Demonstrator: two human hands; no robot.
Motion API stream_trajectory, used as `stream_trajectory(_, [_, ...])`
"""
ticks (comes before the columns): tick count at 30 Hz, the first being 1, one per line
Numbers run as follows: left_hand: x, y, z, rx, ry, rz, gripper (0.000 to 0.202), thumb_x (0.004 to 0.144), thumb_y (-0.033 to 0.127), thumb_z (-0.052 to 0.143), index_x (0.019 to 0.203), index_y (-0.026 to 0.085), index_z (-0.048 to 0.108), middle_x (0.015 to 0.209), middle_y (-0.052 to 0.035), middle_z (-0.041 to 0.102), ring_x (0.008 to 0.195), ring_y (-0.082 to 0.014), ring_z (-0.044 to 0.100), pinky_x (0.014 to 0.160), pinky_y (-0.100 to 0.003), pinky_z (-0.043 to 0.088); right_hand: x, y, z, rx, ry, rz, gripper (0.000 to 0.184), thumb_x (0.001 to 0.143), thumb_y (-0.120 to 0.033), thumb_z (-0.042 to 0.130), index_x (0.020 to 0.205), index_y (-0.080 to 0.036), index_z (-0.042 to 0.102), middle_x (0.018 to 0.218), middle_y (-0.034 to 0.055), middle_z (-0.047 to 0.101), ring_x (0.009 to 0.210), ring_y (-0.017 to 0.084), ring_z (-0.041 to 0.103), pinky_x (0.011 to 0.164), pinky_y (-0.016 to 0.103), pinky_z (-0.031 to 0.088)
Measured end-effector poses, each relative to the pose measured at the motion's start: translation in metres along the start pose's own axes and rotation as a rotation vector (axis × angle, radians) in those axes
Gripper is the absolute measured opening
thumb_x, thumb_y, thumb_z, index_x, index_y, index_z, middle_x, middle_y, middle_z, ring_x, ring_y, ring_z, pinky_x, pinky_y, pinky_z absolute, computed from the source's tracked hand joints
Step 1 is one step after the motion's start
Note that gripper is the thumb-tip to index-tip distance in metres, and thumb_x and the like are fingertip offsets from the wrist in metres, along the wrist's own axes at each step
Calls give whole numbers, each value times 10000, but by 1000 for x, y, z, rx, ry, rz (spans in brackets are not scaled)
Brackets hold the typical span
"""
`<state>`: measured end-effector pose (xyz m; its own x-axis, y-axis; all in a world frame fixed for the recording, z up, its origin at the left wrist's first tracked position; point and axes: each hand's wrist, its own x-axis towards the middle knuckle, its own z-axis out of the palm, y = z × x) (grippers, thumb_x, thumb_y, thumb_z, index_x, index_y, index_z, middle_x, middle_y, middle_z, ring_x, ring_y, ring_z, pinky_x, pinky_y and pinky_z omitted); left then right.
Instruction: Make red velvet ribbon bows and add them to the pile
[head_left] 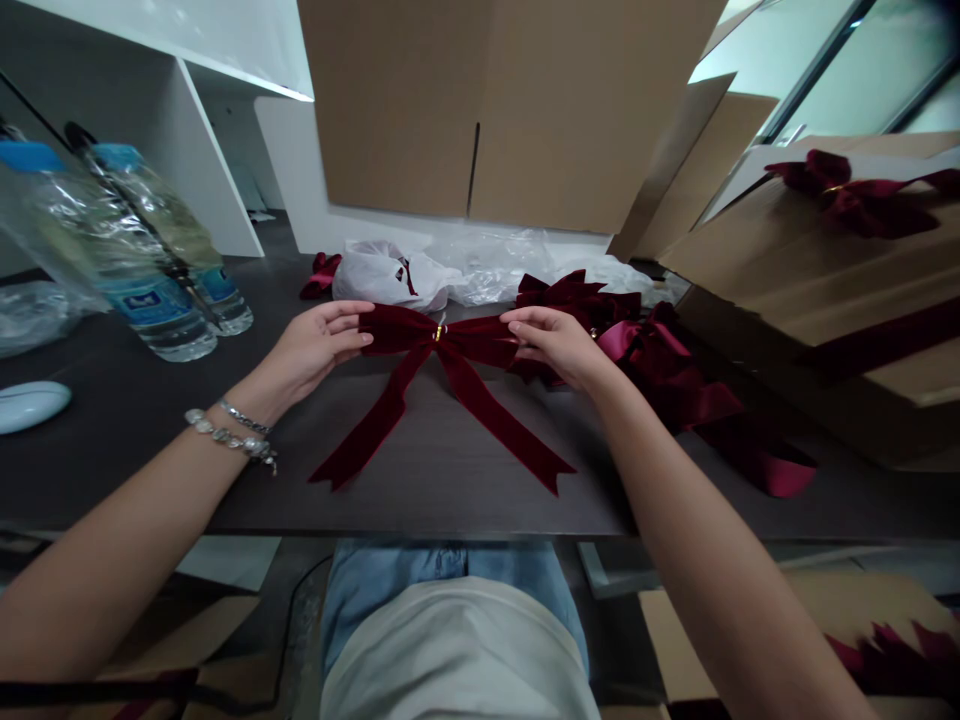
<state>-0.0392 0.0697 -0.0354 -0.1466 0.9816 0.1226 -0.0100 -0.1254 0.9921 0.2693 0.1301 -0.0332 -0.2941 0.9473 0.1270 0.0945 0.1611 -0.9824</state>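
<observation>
A dark red velvet bow (pixel 441 348), cinched by a gold tie (pixel 439 332), spans the center of the frame over a dark tabletop (pixel 465 505), its notched tails splayed, its loop ends pinched between thumb and fingers of the left hand (pixel 319 345) and right hand (pixel 559 342). More red ribbons (pixel 675 365) crowd beside the right hand, a white plastic bag (pixel 382 277) lies just beyond the bow, and clear bottles (pixel 161 275) stand upper left.

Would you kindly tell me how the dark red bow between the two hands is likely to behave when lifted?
The dark red bow is probably light, seemingly just ribbon with a small gold tie. Its two long tails likely swing floppily, since they look thin and trail freely. The velvety-looking surface suggests it may not slip easily.
</observation>
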Motion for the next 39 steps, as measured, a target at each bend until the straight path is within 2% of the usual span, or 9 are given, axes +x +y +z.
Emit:
stream_trajectory(8, [-3, 3, 2, 2, 1, -30, 475, 637, 54, 742, 1085, 199, 681, 1076, -38, 673, 768, -56, 644, 648, -127, 524, 3, 1, -1, 5, 27, 21, 158, 847, -190, 657, 995, -177, 710, 919, 41, 668, 815, 99, 625, 674, 186, 530])
stream_trajectory(16, [-3, 2, 1, 6, 12, -56, 477, 643, 48, 737, 1092, 201, 688, 1067, -35, 667, 745, -48, 644, 612, -106, 526, 4, 0, -1, 13, 76, 31, 151, 828, -153, 652, 962, -162, 720, 897, 49, 684, 772, 103, 631, 733, 229, 556])
stream_trajectory(24, [-2, -1, -1, 10, 2, -70, 470, 651, 53, 739, 1093, 209, 694, 1098, -41, 671, 764, -46, 650, 638, -106, 531, 6, 7, -3, 76, 27, 60, 116, 812, -173, 683, 927, -167, 701, 949, 51, 679, 818, 115, 650, 796, 263, 568])
stream_trajectory(27, [-2, -2, 0, 1, 2, -67, 462, 655, 54, 738, 1089, 208, 695, 1073, -40, 679, 764, -50, 654, 642, -110, 535, 5, 7, -4, 40, -10, 31, 171, 809, -230, 698, 974, -184, 694, 1020, 55, 670, 875, 129, 653, 804, 270, 570])
stream_trajectory(30, [-2, -1, 0, -16, 15, -60, 456, 652, 37, 735, 1075, 202, 700, 1049, -39, 689, 780, -57, 663, 662, -112, 540, 2, 6, -5, -10, -84, 4, 335, 755, -270, 754, 1072, -208, 665, 1067, 49, 651, 922, 142, 650, 786, 261, 570])
stream_trajectory(34, [-2, -1, 0, -38, 19, -55, 448, 644, 30, 743, 1059, 193, 710, 1037, -46, 698, 779, -61, 666, 678, -118, 550, 3, 8, -4, -96, -148, -58, 549, 667, -227, 796, 1181, -210, 603, 1058, 47, 641, 882, 146, 646, 778, 279, 569])
stream_trajectory(39, [-3, 2, 0, -23, 51, -54, 446, 645, 82, 778, 1073, 194, 717, 1023, -50, 708, 769, -57, 659, 642, -98, 536, 10, 13, -6, -175, -163, -136, 516, 671, -212, 763, 1161, -174, 607, 919, 46, 657, 862, 168, 647, 843, 339, 554])
